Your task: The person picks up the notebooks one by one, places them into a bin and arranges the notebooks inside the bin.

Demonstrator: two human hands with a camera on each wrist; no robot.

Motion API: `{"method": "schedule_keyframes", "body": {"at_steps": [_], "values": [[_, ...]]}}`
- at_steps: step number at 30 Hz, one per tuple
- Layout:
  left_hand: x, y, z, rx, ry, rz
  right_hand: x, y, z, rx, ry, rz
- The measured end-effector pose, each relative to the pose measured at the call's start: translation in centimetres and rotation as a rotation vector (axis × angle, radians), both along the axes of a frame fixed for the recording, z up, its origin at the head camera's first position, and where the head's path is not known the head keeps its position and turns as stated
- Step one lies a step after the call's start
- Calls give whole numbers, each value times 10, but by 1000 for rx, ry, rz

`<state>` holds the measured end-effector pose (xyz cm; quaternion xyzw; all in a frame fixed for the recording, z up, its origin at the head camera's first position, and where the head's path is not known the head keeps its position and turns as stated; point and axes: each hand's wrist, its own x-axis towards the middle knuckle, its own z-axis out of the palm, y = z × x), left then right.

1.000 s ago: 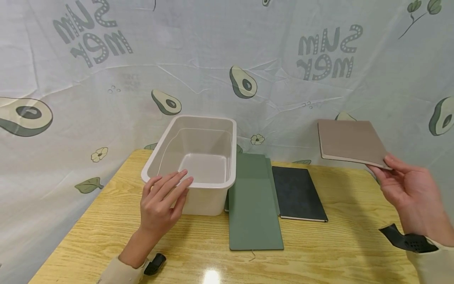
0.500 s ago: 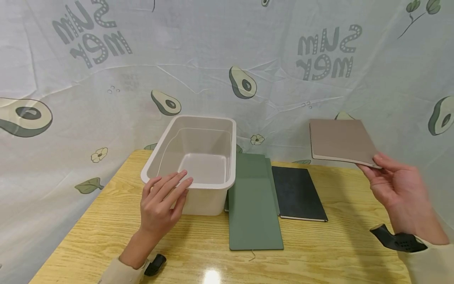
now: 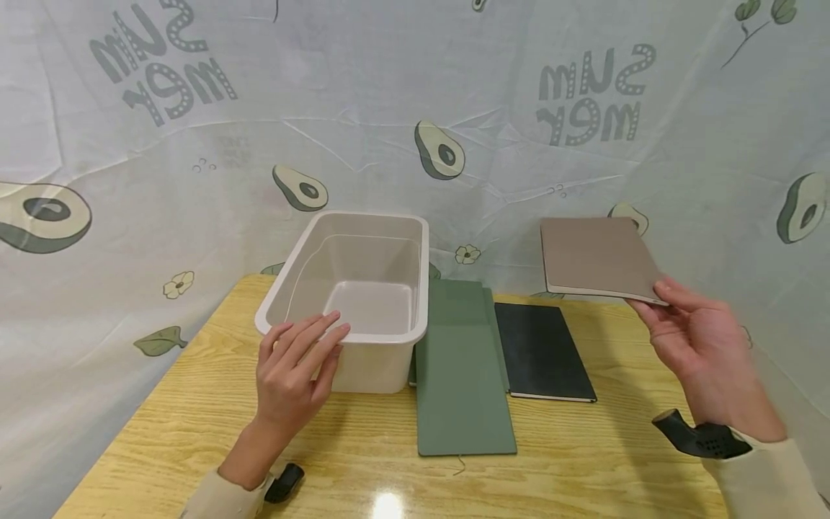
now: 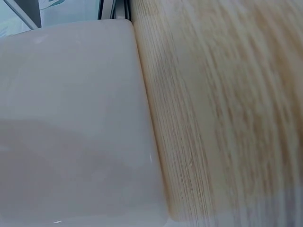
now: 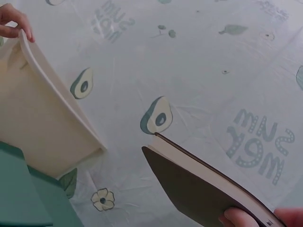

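My left hand (image 3: 292, 367) holds the near rim of a beige plastic bin (image 3: 376, 371), its fingers over the edge and its thumb at the outer wall. The left wrist view shows the bin's smooth side (image 4: 75, 118); the hand is out of that view. To the right, my right hand (image 3: 697, 335) pinches a taupe notebook (image 3: 596, 256) at its near right corner, thumb on top and fingers beneath. The notebook is raised above the table, roughly level. In the right wrist view its dark cover (image 5: 194, 189) and pale page edges show, with fingertips at the bottom.
Green folders or notebooks (image 3: 463, 382) lie overlapping just right of the bin, partly beneath or behind its edge. A black notebook (image 3: 545, 353) lies beside them on the wooden table (image 3: 363, 454). A pale avocado-print cloth (image 3: 363, 86) hangs behind the table.
My right hand has carried the taupe notebook leftward, toward the black and green ones. The left hand stays at the bin's rim. The head view has shifted slightly.
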<state>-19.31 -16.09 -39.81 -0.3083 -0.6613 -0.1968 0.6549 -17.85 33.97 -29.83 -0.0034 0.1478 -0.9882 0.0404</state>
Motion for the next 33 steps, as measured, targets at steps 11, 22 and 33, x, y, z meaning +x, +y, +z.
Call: {"method": "schedule_keyframes", "body": {"at_steps": [11,22,33], "values": [[-2,1,0,20,20,-9,-6,-21,4,0,10,15],[-3,2,2,26,37,-23,-12,-46,9,9,-2,5],[-4,4,1,35,40,-32,-17,-78,16,36,-30,9]]}}
